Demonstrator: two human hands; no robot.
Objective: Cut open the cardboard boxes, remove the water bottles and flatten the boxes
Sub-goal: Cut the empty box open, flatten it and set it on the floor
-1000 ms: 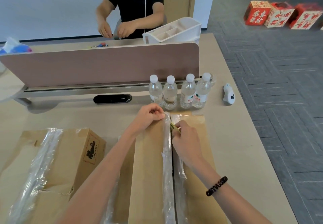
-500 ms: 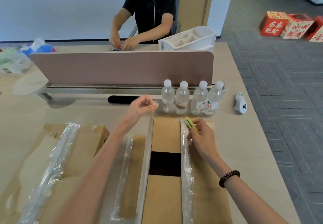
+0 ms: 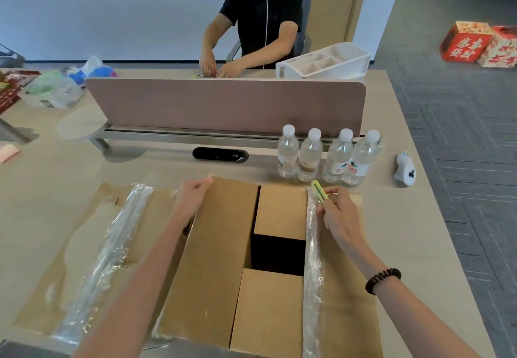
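From the head view, the cardboard box (image 3: 347,315) lies between the two forearms with its taped seam already slit. The left hand (image 3: 193,195) curls its fingers round the far corner of the left flap (image 3: 218,245) and holds it raised. The right hand (image 3: 340,215) rests on the right flap and pinches a yellow-green knife (image 3: 319,191), whose tip points away from the person. Between the hands two inner flaps (image 3: 281,209) lie nearly closed, with a dark gap (image 3: 277,251) between them; what is inside cannot be seen. Four water bottles (image 3: 310,156) stand in a row just beyond the right hand, and a flattened box (image 3: 92,231) lies outside the left arm, so one box looks finished. Left, I judge: fold back the flaps, empty this box and flatten it. A white device (image 3: 404,169) sits further out beyond the right hand. The bottles crowd the far edge, and the knife occupies the right hand.
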